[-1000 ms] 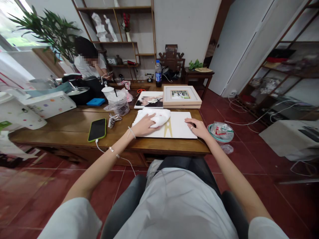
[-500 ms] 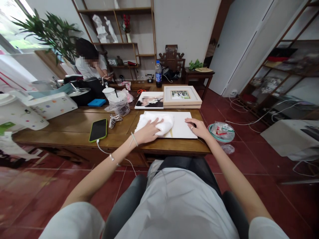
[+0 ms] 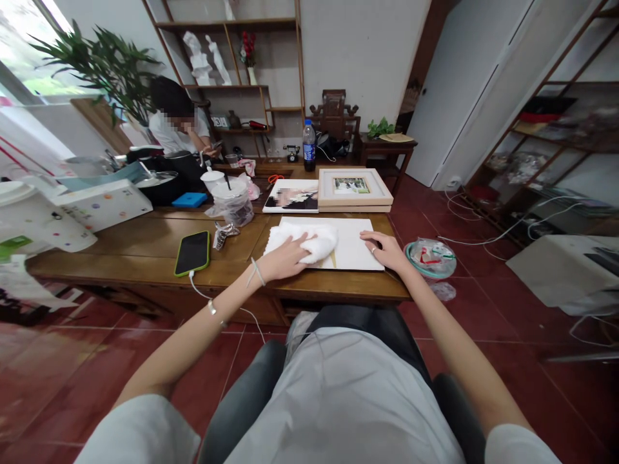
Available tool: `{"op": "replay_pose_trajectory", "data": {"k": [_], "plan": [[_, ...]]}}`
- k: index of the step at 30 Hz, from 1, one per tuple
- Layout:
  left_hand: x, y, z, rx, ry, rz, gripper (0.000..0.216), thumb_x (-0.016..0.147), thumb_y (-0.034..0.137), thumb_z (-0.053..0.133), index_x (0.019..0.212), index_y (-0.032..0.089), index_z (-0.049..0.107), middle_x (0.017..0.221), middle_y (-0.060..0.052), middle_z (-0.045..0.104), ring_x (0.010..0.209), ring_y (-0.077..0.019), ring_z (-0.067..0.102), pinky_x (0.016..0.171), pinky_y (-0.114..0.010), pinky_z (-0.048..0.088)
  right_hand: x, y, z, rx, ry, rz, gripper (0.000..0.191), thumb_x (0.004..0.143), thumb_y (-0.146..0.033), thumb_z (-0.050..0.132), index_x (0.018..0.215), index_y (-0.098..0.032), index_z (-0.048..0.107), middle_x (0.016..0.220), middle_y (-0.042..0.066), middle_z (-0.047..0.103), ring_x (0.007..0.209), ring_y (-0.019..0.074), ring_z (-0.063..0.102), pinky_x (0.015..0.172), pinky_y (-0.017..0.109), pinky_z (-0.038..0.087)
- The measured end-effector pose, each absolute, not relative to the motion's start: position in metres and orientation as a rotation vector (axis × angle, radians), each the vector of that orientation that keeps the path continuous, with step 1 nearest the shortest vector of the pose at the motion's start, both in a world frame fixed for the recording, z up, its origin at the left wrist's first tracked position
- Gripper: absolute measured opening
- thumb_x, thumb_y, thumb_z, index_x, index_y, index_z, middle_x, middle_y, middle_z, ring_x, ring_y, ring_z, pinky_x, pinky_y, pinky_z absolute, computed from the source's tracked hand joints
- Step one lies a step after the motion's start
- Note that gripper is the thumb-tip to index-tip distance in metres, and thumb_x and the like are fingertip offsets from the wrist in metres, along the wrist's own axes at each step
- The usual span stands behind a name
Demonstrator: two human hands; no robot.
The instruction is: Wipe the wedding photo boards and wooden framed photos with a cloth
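Observation:
A white board or panel [image 3: 355, 248] lies flat near the table's front edge. On its left part is a bunched, fluffy white towel [image 3: 322, 241], with my left hand [image 3: 286, 256] over it, the fingers bent into the fabric and the thumb at its near side. Part of the towel is hidden under that palm. My right hand [image 3: 383, 248] rests on the board's right edge, with its fingers apart and nothing in them. A narrow tan patch shows on the board beside the towel.
Behind the board lie a photo print [image 3: 291, 196] and a light wooden picture frame [image 3: 355, 190]. Left are a charging phone [image 3: 192, 252], a metal object [image 3: 225, 234] and a bagged cup [image 3: 232, 201]. A bottle [image 3: 308, 145] stands farther back. Someone sits across the table.
My left hand shifts slightly left and its fingers look more bent on the towel. The right hand stays on the board's edge. The whole view moves a little.

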State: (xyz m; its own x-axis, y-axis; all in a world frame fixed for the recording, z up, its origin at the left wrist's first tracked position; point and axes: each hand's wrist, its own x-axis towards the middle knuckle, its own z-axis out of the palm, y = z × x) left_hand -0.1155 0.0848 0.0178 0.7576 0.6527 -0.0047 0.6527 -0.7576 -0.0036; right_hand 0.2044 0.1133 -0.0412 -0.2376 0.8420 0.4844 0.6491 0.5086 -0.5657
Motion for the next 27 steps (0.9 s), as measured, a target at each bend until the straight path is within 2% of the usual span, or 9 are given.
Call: {"op": "replay_pose_trajectory", "data": {"k": [3, 6, 9, 13, 18, 24, 27], "plan": [[-0.105, 0.122, 0.013, -2.961, -1.196, -0.055, 0.044, 0.100, 0.034, 0.034, 0.138, 0.016, 0.047, 0.156, -0.015, 0.029, 0.146, -0.0336, 0.019, 0.111, -0.057, 0.026, 0.204, 0.112, -0.040, -1.223, -1.972, 0.315, 0.026, 0.082, -0.014, 0.055, 0.099, -0.022, 0.073, 0.117, 0.007, 0.071, 0.112, 0.0237, 0.064, 0.104, 0.044, 0.046], [-0.088, 0.146, 0.011, -2.963, -1.275, -0.104, 0.047, 0.100, 0.039, 0.030, 0.140, 0.018, 0.044, 0.155, -0.013, 0.032, 0.146, -0.0356, 0.016, 0.111, -0.061, 0.024, 0.204, 0.111, -0.038, -1.221, -1.972, 0.332, 0.026, 0.082, -0.014, 0.055, 0.099, -0.023, 0.073, 0.117, 0.006, 0.071, 0.112, 0.0235, 0.065, 0.105, 0.044, 0.045], [-0.066, 0.148, 0.013, -2.939, -1.325, -0.137, 0.045, 0.099, 0.036, 0.032, 0.139, 0.018, 0.046, 0.154, -0.013, 0.032, 0.145, -0.0392, 0.016, 0.108, -0.065, 0.025, 0.203, 0.110, -0.037, -1.227, -1.968, 0.341, 0.026, 0.082, -0.015, 0.055, 0.099, -0.023, 0.073, 0.117, 0.006, 0.071, 0.113, 0.0239, 0.064, 0.105, 0.044, 0.045], [-0.046, 0.127, 0.014, -2.886, -1.289, -0.116, 0.043, 0.092, 0.021, 0.043, 0.134, 0.021, 0.052, 0.158, -0.008, 0.026, 0.143, -0.0436, 0.015, 0.105, -0.071, 0.026, 0.203, 0.109, -0.036, -1.231, -1.968, 0.344, 0.027, 0.082, -0.015, 0.055, 0.100, -0.021, 0.073, 0.118, 0.007, 0.070, 0.113, 0.0247, 0.064, 0.105, 0.043, 0.045], [-0.050, 0.080, 0.012, -2.842, -1.204, -0.066, 0.043, 0.086, 0.015, 0.048, 0.126, 0.022, 0.061, 0.158, -0.005, 0.026, 0.143, -0.0428, 0.018, 0.106, -0.067, 0.029, 0.203, 0.110, -0.037, -1.225, -1.975, 0.332, 0.027, 0.082, -0.016, 0.054, 0.100, -0.021, 0.073, 0.117, 0.007, 0.070, 0.113, 0.0247, 0.064, 0.105, 0.044, 0.045], [-0.066, 0.020, 0.022, -2.861, -1.041, 0.030, 0.035, 0.085, 0.015, 0.049, 0.114, 0.020, 0.068, 0.159, -0.003, 0.023, 0.143, -0.0435, 0.018, 0.108, -0.064, 0.030, 0.204, 0.112, -0.038, -1.219, -1.976, 0.321, 0.027, 0.081, -0.015, 0.055, 0.100, -0.021, 0.074, 0.117, 0.008, 0.071, 0.113, 0.0250, 0.064, 0.104, 0.045, 0.045], [-0.073, 0.016, 0.027, -2.923, -1.013, 0.053, 0.039, 0.086, 0.014, 0.048, 0.122, 0.019, 0.063, 0.159, -0.008, 0.021, 0.143, -0.0408, 0.021, 0.108, -0.060, 0.033, 0.204, 0.112, -0.038, -1.219, -1.973, 0.319, 0.027, 0.081, -0.014, 0.055, 0.099, -0.022, 0.074, 0.116, 0.007, 0.071, 0.112, 0.0247, 0.064, 0.104, 0.044, 0.046]]}}
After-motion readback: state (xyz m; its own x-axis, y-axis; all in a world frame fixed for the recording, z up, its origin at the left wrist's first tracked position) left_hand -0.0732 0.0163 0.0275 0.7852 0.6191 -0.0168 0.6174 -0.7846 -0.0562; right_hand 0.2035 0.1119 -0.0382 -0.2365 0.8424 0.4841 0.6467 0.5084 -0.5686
